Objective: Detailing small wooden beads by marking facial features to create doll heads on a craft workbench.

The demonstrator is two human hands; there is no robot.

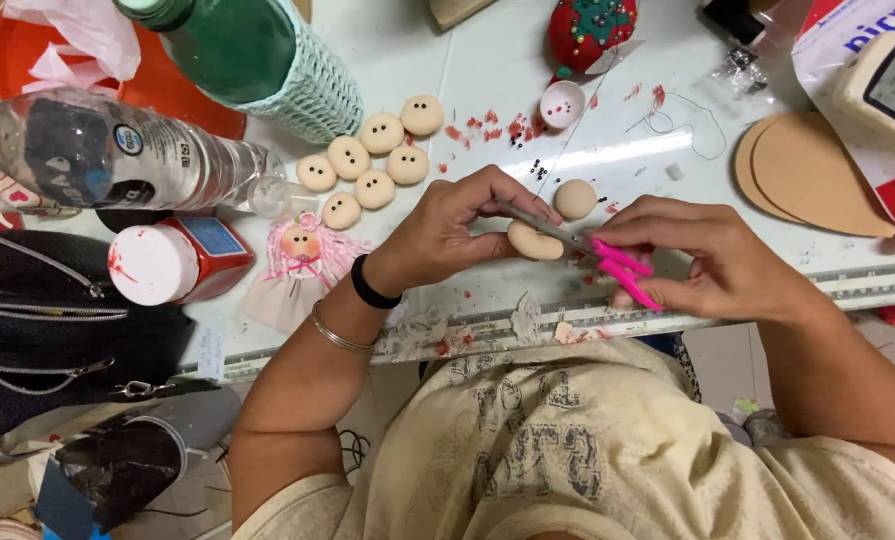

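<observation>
My left hand (463, 225) pinches a small beige padded disc (534, 242) just above the white table (608, 150). My right hand (703, 260) grips pink-handled scissors (608, 255), whose metal blades lie across the disc and point toward my left fingers. A second beige round piece (575, 198) rests on the table right behind the scissors. Further left, several beige doll faces (373, 160) with two black bead eyes each lie in a cluster. A small doll (303, 265) with pink hair lies below them, beside my left wrist.
A clear plastic bottle (118, 150) lies at the left, a green bottle in a knitted sleeve (268, 60) behind it, a red jar with white lid (173, 262) near the black bag (48, 320). A red pincushion (590, 30), small white cup (563, 103), brown cardboard ovals (808, 175) stand farther back.
</observation>
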